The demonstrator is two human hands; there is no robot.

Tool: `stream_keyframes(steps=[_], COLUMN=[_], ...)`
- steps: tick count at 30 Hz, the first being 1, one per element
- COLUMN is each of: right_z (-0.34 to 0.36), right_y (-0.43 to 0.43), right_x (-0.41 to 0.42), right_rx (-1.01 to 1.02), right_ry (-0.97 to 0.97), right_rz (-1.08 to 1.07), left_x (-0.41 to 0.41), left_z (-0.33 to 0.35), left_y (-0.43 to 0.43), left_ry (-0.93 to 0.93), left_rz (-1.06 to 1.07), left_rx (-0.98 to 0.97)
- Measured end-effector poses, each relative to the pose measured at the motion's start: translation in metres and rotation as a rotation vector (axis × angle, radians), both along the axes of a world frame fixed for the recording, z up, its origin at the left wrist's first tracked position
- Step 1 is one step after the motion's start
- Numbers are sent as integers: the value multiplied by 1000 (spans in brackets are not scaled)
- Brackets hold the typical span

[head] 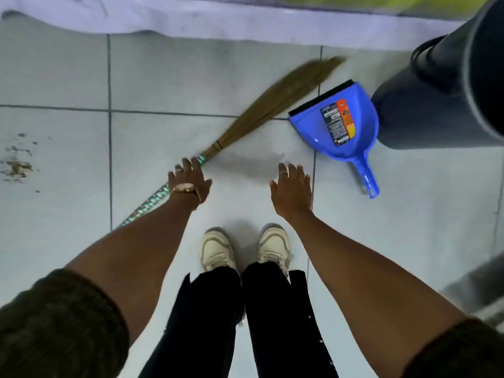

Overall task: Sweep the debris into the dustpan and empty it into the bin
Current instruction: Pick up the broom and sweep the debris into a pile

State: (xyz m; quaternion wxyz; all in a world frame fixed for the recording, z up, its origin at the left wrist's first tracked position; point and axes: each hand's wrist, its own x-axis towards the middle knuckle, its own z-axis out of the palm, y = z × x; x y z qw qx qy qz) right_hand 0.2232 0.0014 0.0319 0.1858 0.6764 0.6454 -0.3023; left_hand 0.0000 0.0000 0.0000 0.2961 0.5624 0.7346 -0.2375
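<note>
**Both hands empty, broom not yet gripped**

Your left hand (190, 179) hangs over the broom (253, 115), fingers spread, right above the spot where the patterned handle meets the bound bristles. Whether the fingertips touch the handle cannot be told; nothing is clasped. Your right hand (292, 188) is likewise spread and holds nothing, hovering to the right of the broom's handle, between it and the dustpan (342, 126).

The broom lies flat on the tiled floor (68, 77), bristles pointing up and to the right. The dustpan sits just beside the bristle end, on its right, its lip turned toward the broom and its handle toward your shoes. The dark bin (441, 105) stands further right of the broom, touching or nearly touching the dustpan. The debris (17, 166) lies well apart from the broom, off to its left, on the far side from pan and bin.

The risks, as I judge them: the pan is a long way from the dirt, so sweeping the whole stretch could scatter crumbs into the grout lines; carry the pan over instead. Grasping so near the bristles would give you a short, clumsy stroke.
</note>
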Motion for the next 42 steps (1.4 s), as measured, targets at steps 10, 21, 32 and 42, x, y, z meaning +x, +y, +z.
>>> stream_keyframes(steps=[10,21,32,42], right_z=[-86,45,238,271], right_y=[5,9,-50,-97], right_x=[15,-50,-197,-316], right_rx=[27,119,224,143], right_ry=[-23,77,192,257], right_rz=[76,239,725,949], left_x=[-20,-23,-114,-223], left_z=[-93,70,264,307], left_y=[11,-32,-133,-259], left_ry=[72,-213,-109,-60], left_rz=[58,284,938,1355], left_rx=[150,324,389,627])
